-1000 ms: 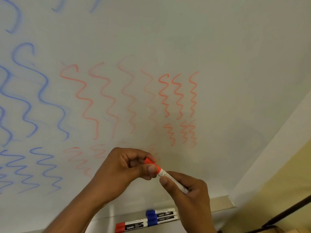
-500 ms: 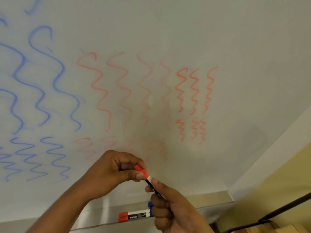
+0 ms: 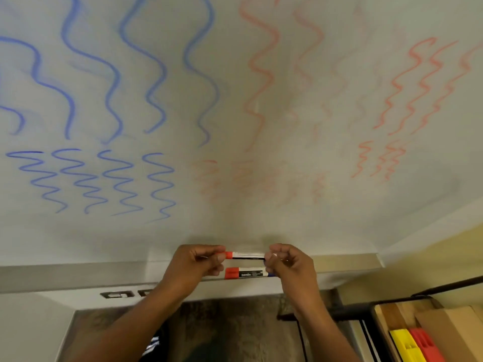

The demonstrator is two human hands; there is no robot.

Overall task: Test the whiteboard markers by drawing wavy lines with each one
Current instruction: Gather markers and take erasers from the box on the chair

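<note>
Holding: red marker (image 3: 247, 255), level, above the tray (image 3: 78, 273)
Left hand (image 3: 194, 265): pinching its red cap end
Right hand (image 3: 288, 262): pinching its other end
Tray: second red-capped marker (image 3: 244, 273)

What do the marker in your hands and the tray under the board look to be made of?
Held marker: seems smooth plastic, with a white and black printed barrel and a glossy red cap. Tray: looks like brushed or matte metal, perhaps aluminium, going by its grey, dull, even sheen; painted plastic can't be ruled out.
</note>
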